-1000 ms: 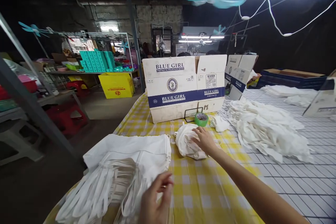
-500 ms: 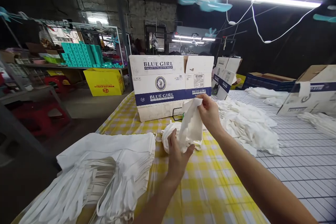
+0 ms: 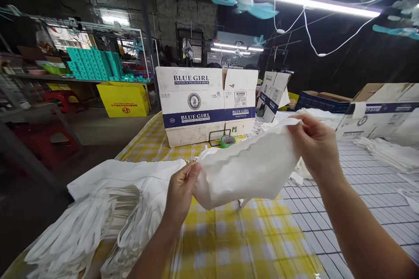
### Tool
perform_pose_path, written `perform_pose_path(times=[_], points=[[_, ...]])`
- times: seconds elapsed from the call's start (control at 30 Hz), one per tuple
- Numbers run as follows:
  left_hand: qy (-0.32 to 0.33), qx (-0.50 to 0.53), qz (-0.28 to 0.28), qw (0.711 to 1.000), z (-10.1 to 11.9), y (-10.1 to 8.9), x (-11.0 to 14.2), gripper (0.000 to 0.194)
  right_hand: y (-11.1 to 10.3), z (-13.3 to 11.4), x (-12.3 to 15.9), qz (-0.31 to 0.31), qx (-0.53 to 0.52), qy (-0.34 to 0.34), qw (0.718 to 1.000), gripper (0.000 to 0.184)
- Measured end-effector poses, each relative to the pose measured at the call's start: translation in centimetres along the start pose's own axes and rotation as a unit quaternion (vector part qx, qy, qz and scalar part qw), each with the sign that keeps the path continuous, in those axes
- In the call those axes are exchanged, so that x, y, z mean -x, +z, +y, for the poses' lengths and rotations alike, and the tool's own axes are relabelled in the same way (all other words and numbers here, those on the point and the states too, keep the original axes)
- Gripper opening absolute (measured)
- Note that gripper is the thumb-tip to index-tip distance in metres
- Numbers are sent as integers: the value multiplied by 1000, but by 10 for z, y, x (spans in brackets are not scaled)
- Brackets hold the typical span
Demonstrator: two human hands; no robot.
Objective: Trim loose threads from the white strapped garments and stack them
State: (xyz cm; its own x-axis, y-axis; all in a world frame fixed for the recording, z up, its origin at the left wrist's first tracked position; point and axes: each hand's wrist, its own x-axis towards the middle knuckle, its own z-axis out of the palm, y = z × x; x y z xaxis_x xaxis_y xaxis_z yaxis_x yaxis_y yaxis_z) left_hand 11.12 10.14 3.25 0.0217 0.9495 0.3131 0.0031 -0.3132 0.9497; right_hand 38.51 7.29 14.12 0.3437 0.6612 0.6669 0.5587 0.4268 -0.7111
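left hand [image 3: 180, 189] and right hand [image 3: 316, 146] hold a white cloth [image 3: 245, 165] stretched.

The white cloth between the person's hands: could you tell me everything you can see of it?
The white cloth is plain, thin and soft-looking, with a wavy, ruffled line along its upper part and a curved lower edge. It is spread out and tilted, rising toward the right hand, which pinches one end; the left hand pinches the other. It hangs above the yellow checked tablecloth. Whether it has straps, I cannot tell.
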Motion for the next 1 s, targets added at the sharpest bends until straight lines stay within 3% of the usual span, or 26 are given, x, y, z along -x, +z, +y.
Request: perform_pose_path(times=[0.07,0.13,0.23,0.27,0.37,0.47,0.57,0.67,0.73,0.87,1.0], points=[[-8,-24,-18,1000,-2,-13,2,34,-5,28,11,-79,19,39,996,24],[-38,-82,-61,994,-17,-20,3,36,-5,64,30,-207,51,84,973,28],[-74,-282,-107,950,-57,-16,11,25,-1,124,74,-382,159,163,896,24],[-63,-358,-105,926,-71,-11,18,19,1,141,91,-407,223,177,868,21],[16,-481,-125,868,-100,2,40,27,3,175,134,-405,280,180,852,10],[79,-476,-246,841,-104,4,56,24,5,181,154,-399,286,139,860,20],[110,-456,-341,814,-101,-6,57,31,11,172,154,-402,276,67,870,30],[113,-483,-357,792,-103,-17,53,33,20,164,148,-440,250,8,862,46],[109,-501,-363,778,-106,-21,50,26,26,165,146,-474,240,6,847,48],[105,-476,-397,777,-106,-22,48,8,29,175,147,-504,242,28,828,27],[102,-369,-455,804,-90,-24,45,7,13,171,138,-495,196,46,845,15]])
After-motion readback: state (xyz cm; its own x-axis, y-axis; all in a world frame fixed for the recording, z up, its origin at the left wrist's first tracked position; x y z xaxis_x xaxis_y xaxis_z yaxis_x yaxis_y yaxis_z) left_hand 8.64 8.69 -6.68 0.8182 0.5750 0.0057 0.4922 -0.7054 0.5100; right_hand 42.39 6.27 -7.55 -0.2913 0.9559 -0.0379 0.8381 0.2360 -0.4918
